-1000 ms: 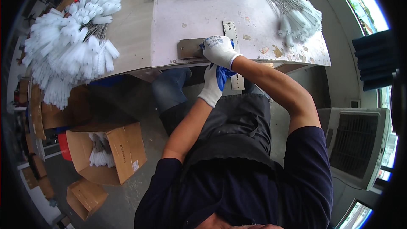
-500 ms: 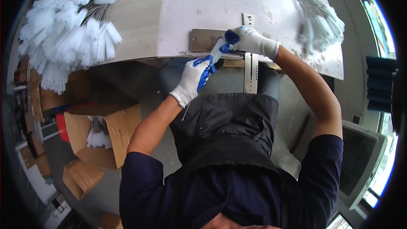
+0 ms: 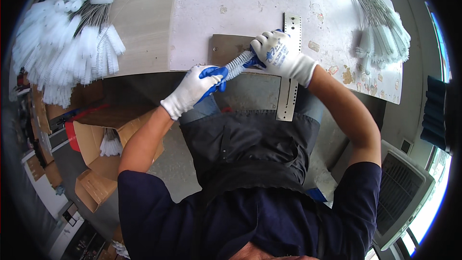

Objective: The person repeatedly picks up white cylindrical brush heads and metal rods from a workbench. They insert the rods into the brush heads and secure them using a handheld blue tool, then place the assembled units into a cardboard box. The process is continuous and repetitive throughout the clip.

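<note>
Between my two gloved hands a white bristle brush (image 3: pixel 237 65) is stretched at a slant, its bristles showing in the gap. My left hand (image 3: pixel 196 86), in a white and blue work glove, is closed round the lower left end. My right hand (image 3: pixel 275 54), gloved the same way, grips the upper right end, its fingertips partly hidden. Behind the hands a flat metal plate (image 3: pixel 228 48) lies at the table's front edge. A perforated metal strip (image 3: pixel 292 24) runs beneath my right hand and sticks out over the edge towards my lap.
A large heap of white brushes (image 3: pixel 62 43) with wire stems covers the table's left end. A smaller bunch of brushes (image 3: pixel 382 41) lies at the right. Below left, an opened cardboard box (image 3: pixel 91 139) holds more brushes. The worn white tabletop (image 3: pixel 231 0) ends just before my lap.
My left hand has moved left and slightly down, and more of the brush shows between the hands. My right hand has turned, its back now facing up. The whole view has shifted a little.
</note>
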{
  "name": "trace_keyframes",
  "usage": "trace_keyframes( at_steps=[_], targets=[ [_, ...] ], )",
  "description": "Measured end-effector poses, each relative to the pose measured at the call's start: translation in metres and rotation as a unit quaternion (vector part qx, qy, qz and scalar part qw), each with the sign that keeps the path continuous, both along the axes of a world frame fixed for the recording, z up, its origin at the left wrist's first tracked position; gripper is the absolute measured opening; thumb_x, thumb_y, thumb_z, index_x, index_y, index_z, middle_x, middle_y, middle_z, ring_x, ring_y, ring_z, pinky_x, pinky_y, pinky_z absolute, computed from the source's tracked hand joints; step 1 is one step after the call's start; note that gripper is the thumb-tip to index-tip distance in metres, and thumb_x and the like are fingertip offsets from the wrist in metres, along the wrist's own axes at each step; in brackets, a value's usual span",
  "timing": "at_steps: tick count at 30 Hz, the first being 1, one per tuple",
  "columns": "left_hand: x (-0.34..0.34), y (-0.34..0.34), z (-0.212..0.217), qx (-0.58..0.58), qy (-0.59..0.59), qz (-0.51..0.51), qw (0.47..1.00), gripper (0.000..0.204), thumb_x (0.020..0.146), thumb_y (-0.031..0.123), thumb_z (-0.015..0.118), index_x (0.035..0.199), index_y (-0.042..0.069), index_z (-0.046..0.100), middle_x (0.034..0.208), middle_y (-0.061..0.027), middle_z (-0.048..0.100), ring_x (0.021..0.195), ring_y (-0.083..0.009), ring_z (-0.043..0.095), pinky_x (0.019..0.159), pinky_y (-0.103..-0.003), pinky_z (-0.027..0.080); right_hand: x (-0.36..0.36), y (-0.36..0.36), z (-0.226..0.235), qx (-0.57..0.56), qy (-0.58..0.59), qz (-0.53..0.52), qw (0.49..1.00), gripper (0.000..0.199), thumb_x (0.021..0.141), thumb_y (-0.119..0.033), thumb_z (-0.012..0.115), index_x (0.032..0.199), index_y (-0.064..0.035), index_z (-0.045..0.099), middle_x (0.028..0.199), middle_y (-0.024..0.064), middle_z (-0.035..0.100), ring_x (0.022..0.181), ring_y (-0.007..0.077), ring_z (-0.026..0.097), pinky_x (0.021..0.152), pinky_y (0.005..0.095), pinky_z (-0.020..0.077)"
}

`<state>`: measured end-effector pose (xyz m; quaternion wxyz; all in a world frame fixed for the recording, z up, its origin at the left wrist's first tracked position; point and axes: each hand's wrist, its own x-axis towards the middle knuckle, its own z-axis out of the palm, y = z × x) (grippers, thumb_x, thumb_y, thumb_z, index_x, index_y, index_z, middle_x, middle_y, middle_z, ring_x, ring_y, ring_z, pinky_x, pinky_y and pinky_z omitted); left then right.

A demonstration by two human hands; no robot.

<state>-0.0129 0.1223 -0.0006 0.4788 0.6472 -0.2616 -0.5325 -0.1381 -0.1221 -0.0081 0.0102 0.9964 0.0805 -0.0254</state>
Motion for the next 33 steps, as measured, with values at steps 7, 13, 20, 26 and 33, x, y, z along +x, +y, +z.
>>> trace_keyframes(
  at_steps=[7, 13, 20, 26, 33],
  targets=[
    [-0.025, 0.024, 0.039, -0.079, -0.642, 0.099, 0.756, 0.029, 0.085, 0.004, 0.071, 0.113, 0.000, 0.067, 0.104, -0.0169, 0.070, 0.092, -0.0367, 0.068, 0.083, -0.042, 0.053, -0.009, 0.028, 0.019, 0.092, 0.065, -0.163, 0.980, 0.038, 0.084, -0.037, 0.072, 0.102, -0.0049, 0.063, 0.099, 0.0134, 0.070, 0.099, 0.0305, 0.068, 0.087, 0.0431, 0.0515],
    [-0.087, 0.036, -0.005, -0.007, -0.283, 0.301, 0.910, 0.024, 0.102, 0.007, 0.055, 0.121, -0.004, 0.064, 0.106, -0.0094, 0.072, 0.082, -0.0164, 0.069, 0.075, -0.028, 0.055, -0.014, 0.033, 0.014, 0.113, -0.009, -0.190, 0.975, 0.032, 0.084, -0.036, 0.072, 0.099, -0.0081, 0.065, 0.093, 0.0117, 0.071, 0.094, 0.0298, 0.070, 0.086, 0.0423, 0.0519],
    [-0.032, -0.047, -0.006, -0.191, 0.128, 0.539, 0.810, 0.025, 0.102, 0.015, 0.051, 0.110, -0.005, 0.064, 0.103, -0.0185, 0.069, 0.093, -0.0287, 0.069, 0.081, -0.043, 0.059, -0.011, 0.043, 0.004, 0.113, -0.092, -0.206, 0.968, 0.031, 0.087, -0.038, 0.068, 0.094, -0.0076, 0.067, 0.090, 0.0120, 0.072, 0.088, 0.0298, 0.071, 0.081, 0.0432, 0.0539],
    [-0.007, -0.118, -0.008, -0.143, 0.079, 0.577, 0.801, 0.019, 0.094, 0.008, 0.052, 0.092, -0.004, 0.067, 0.078, -0.0097, 0.061, 0.065, -0.0216, 0.059, 0.061, -0.036, 0.050, -0.007, 0.005, 0.015, 0.079, 0.026, -0.081, 0.993, 0.033, 0.090, -0.038, 0.068, 0.098, -0.0065, 0.064, 0.094, 0.0126, 0.072, 0.091, 0.0301, 0.072, 0.079, 0.0426, 0.0546],
    [0.008, -0.159, -0.001, -0.043, 0.023, 0.352, 0.935, 0.020, 0.093, 0.011, 0.056, 0.085, 0.001, 0.071, 0.070, -0.0010, 0.060, 0.056, -0.0103, 0.051, 0.051, -0.026, 0.042, -0.014, 0.004, -0.012, 0.121, -0.065, -0.068, 0.988, 0.036, 0.086, -0.043, 0.069, 0.096, -0.0086, 0.063, 0.090, 0.0113, 0.071, 0.083, 0.0295, 0.070, 0.075, 0.0434, 0.0530]
  ],
)
